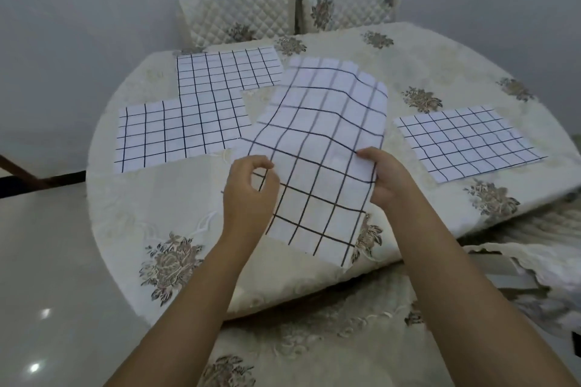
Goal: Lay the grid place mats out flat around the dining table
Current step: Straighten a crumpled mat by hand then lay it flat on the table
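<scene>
I hold one grid mat (317, 148) up over the middle of the table (176, 198), its far end lifted and rippled. My right hand (386, 179) pinches its right edge, thumb on top. My left hand (250, 185) is at its left edge with fingers curled, but I cannot tell whether they grip the cloth. Three more mats lie flat: one at the left (176, 135), one at the far left (226, 72) overlapping it, and one at the right (468, 141). Two chairs (239, 12) stand beyond the far side.
</scene>
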The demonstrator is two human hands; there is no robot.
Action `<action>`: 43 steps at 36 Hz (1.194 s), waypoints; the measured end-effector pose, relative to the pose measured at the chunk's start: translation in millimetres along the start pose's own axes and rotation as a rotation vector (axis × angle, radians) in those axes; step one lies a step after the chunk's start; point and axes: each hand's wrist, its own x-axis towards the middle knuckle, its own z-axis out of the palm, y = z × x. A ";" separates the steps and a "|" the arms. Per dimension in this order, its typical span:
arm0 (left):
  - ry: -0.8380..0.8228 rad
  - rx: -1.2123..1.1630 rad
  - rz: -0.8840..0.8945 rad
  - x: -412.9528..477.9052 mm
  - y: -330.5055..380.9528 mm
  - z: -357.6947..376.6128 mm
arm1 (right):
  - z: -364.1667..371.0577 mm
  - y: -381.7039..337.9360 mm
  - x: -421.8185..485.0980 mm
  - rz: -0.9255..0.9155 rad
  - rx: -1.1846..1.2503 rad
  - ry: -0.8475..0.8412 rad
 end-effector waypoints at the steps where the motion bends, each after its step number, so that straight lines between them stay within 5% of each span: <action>1: -0.006 0.027 -0.058 2.6 -8.4 0.9 | -8.6 5.0 3.1 0.007 -0.008 0.049; 8: -0.067 0.162 -0.604 -3.6 -78.5 15.9 | -61.1 64.6 22.8 0.169 0.132 0.379; 13: -0.279 -0.072 -1.081 -24.1 -98.1 23.8 | -69.2 88.1 27.3 0.259 0.118 0.443; 20: -0.562 -0.052 -1.159 -34.9 -86.8 35.9 | -64.6 93.0 26.5 0.366 0.053 0.334; 27: -0.387 -0.210 -1.152 -43.2 -88.3 47.0 | -66.5 93.4 22.9 0.374 0.040 0.313; 34: -0.330 0.014 -0.877 -39.3 -83.5 27.5 | -75.2 78.4 18.4 0.258 0.080 0.366; 39: -0.375 0.690 -0.252 -42.8 -63.0 22.3 | -68.8 65.7 5.0 0.156 0.104 0.362; 43: -0.484 0.732 0.227 -47.9 -39.8 44.8 | -59.5 53.7 -16.3 0.065 0.142 0.327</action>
